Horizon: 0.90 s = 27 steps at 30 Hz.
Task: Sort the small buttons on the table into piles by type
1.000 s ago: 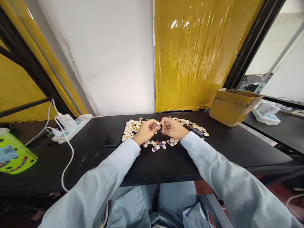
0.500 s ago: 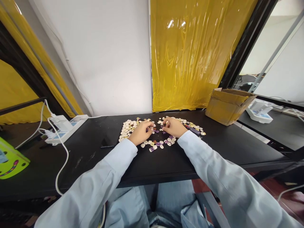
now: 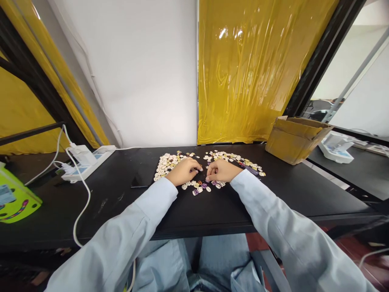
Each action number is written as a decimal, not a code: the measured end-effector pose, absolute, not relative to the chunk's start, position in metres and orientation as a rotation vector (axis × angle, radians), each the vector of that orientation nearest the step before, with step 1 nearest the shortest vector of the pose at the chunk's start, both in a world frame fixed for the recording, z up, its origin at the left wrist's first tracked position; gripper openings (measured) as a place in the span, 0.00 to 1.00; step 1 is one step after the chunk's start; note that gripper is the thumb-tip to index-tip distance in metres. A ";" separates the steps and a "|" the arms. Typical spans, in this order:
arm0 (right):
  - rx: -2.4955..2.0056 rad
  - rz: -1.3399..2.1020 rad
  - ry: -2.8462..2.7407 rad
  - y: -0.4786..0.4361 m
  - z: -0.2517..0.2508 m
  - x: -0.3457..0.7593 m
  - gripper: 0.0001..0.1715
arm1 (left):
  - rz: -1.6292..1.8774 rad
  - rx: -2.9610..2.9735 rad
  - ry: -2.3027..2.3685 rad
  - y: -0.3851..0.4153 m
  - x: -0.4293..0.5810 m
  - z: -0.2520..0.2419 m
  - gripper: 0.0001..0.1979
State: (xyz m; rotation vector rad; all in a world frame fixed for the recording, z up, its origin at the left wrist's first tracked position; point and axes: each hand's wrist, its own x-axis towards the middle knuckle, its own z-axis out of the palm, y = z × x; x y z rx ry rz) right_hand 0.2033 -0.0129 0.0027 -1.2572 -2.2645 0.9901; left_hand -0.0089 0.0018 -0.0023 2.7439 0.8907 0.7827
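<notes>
The left hand (image 3: 184, 171) and the right hand (image 3: 223, 171) are held close together but apart, low over the dark surface (image 3: 194, 221), with the fingers of each bent and the thumb brought near to them. Each grip is narrow; whether a small piece is pinched in either cannot be told, since the fingertips are partly hidden and too small to read.

Small button-like pieces, mostly white and cream, are spread around the hands. A dense patch (image 3: 164, 165) is laid out beside the left hand, and a looser band (image 3: 226, 156) is strung beyond and to the right of the right hand. A near cluster (image 3: 199, 188), mixed with purple and orange pieces, is set in front of the gap between the hands. A dark-handled tool (image 3: 251, 168) is laid among the pieces at the right.

A flat black object (image 3: 142, 179) is placed left of the dense patch. Farther left, a white power strip (image 3: 88, 164) and a bright green container (image 3: 18, 198) are seen; at the far right, a cardboard box (image 3: 296, 142) is stood.
</notes>
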 end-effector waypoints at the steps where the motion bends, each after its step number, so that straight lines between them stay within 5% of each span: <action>1: -1.261 0.960 -2.260 -0.013 0.002 0.203 0.09 | 0.790 2.735 0.914 0.001 -0.009 -0.002 0.13; 7: -1.268 0.876 -2.292 -0.012 -0.002 0.202 0.12 | 0.845 2.628 1.068 -0.004 -0.007 0.001 0.11; 18: -1.184 0.562 -2.215 -0.010 -0.003 0.196 0.04 | 0.913 2.473 1.056 -0.009 -0.003 0.004 0.09; 27: -1.018 0.771 -1.993 -0.009 -0.005 0.193 0.08 | 0.999 1.999 0.874 -0.009 0.006 -0.006 0.13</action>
